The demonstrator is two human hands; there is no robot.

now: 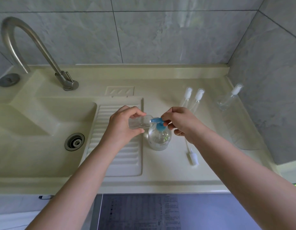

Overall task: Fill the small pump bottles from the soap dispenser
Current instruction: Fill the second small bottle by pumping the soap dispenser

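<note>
Small clear pump bottle (138, 124), tilted at frame centre, is gripped by the left hand (123, 126) at the blue-headed soap dispenser (159, 137); right hand (180, 122) fingers pinch its nozzle. Cream countertop (168, 171), sink (44, 140) left, grey tiled wall (160, 35); no readable writing.

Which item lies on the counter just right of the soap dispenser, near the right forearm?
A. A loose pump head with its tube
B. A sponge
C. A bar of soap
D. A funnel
A: a white pump head with its tube lies beside the soap dispenser, unattached to any bottle.
</note>
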